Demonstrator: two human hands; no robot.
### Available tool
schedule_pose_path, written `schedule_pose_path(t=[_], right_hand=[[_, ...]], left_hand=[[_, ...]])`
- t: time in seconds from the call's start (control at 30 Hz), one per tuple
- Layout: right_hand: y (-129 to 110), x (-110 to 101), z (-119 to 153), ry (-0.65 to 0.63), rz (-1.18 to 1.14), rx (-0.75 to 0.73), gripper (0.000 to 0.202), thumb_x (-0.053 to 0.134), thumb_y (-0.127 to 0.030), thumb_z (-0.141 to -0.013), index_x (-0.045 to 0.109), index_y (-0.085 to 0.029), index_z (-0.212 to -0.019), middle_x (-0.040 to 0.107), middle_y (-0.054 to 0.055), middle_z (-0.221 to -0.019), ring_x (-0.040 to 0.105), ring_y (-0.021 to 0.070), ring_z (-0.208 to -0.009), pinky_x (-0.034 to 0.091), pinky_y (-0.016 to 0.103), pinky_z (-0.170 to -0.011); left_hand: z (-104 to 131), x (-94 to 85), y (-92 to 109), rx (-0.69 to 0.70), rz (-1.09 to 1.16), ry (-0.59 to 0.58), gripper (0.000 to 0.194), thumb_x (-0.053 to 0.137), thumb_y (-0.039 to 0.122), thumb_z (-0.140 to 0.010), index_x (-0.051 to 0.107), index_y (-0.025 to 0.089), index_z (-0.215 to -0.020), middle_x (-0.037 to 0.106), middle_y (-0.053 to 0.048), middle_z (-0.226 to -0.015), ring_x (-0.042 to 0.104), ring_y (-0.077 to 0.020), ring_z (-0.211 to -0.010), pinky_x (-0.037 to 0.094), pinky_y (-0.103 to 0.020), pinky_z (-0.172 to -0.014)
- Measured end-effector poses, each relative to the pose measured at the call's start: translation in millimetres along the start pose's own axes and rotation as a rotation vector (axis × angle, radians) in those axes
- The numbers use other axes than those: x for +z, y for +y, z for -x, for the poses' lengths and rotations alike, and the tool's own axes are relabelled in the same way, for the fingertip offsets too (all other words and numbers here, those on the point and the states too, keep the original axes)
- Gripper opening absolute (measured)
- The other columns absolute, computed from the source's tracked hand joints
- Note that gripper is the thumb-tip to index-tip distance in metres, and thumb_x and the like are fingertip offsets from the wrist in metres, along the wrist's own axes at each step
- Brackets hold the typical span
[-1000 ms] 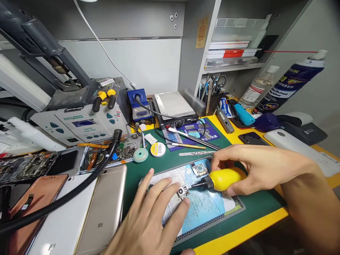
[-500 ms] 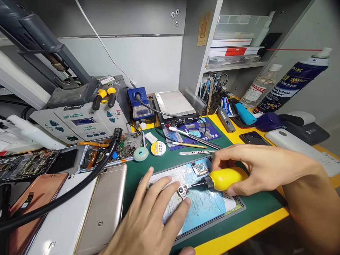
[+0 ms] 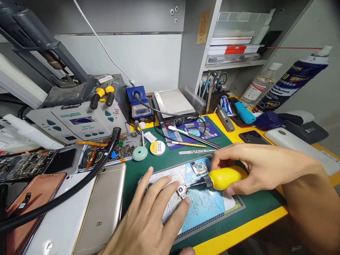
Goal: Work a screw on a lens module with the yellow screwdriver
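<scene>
One grey metal station (image 3: 79, 120) reading "QUICK" and "LEAD FREE" stands behind a gold metal phone (image 3: 103, 202) marked "mi", toward the table's (image 3: 239, 231) left edge. Near the front edge, the left hand (image 3: 154, 216), palm down, fingers fanned, pins a small silver camera module (image 3: 182, 190) between index finger and thumb. The right hand (image 3: 247, 170), curled sideways, grips a yellow rubber bulb blower (image 3: 230, 178), nozzle at the module. Toward the back-right corner, a black mesh cup (image 3: 214, 102) holds scissors (image 3: 221, 78); a dark-blue spray can (image 3: 292, 85) reads "Electronic".
</scene>
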State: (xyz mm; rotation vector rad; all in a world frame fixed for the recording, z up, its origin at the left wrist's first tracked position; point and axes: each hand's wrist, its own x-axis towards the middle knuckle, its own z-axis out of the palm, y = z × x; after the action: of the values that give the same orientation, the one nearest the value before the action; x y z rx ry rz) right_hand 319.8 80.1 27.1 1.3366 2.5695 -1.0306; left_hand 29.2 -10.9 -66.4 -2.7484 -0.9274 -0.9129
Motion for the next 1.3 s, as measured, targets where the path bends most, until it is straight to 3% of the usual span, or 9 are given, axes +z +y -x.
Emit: schedule_pose_path(t=[0.57, 0.93, 1.13, 1.3], right_hand=[[3.9, 0.6, 2.0, -0.002, 0.003, 0.022, 0.042, 0.081, -0.050, -0.062, 0.071, -0.033, -0.099, 0.074, -0.005, -0.096, 0.066, 0.0224, -0.078, 0.044, 0.025, -0.057], [-0.7, -2.4, 5.3, -0.021, 0.022, 0.060, 0.042, 0.077, -0.054, -0.067, 0.070, -0.029, -0.101, 0.073, -0.004, -0.096, 0.065, 0.0198, -0.078, 0.046, 0.024, -0.061], [-1.7, -3.0, 7.3, 0.041, 0.028, 0.028, 0.039, 0.077, -0.049, -0.065, 0.073, -0.029, -0.098, 0.074, -0.005, -0.093, 0.067, 0.0192, -0.076, 0.044, 0.023, -0.059], [-3.7, -3.8, 8.1, -0.010, 0.073, 0.100, 0.044, 0.075, -0.055, -0.069, 0.070, -0.029, -0.103, 0.072, -0.002, -0.101, 0.066, 0.0206, -0.085, 0.047, 0.024, -0.066]], left_hand=[[-0.4, 1.0, 0.5, -0.002, 0.001, 0.007, 0.046, 0.057, 0.052, -0.088, 0.069, 0.018, -0.116, 0.067, -0.015, -0.121, 0.056, -0.0352, -0.121, 0.029, -0.066, -0.115], [-0.4, -2.8, -0.2, -0.010, 0.027, 0.012, 0.042, 0.057, 0.049, -0.090, 0.070, 0.018, -0.115, 0.067, -0.016, -0.121, 0.056, -0.0349, -0.121, 0.028, -0.066, -0.115], [-3.9, -13.0, 2.7, -0.055, 0.053, -0.167, 0.048, 0.068, 0.047, -0.086, 0.066, 0.017, -0.124, 0.065, -0.017, -0.129, 0.051, -0.0359, -0.128, 0.024, -0.067, -0.118], [-1.0, -2.7, 0.9, -0.014, 0.031, -0.005, 0.042, 0.058, 0.049, -0.089, 0.070, 0.019, -0.116, 0.067, -0.015, -0.123, 0.055, -0.0346, -0.123, 0.027, -0.066, -0.116]])
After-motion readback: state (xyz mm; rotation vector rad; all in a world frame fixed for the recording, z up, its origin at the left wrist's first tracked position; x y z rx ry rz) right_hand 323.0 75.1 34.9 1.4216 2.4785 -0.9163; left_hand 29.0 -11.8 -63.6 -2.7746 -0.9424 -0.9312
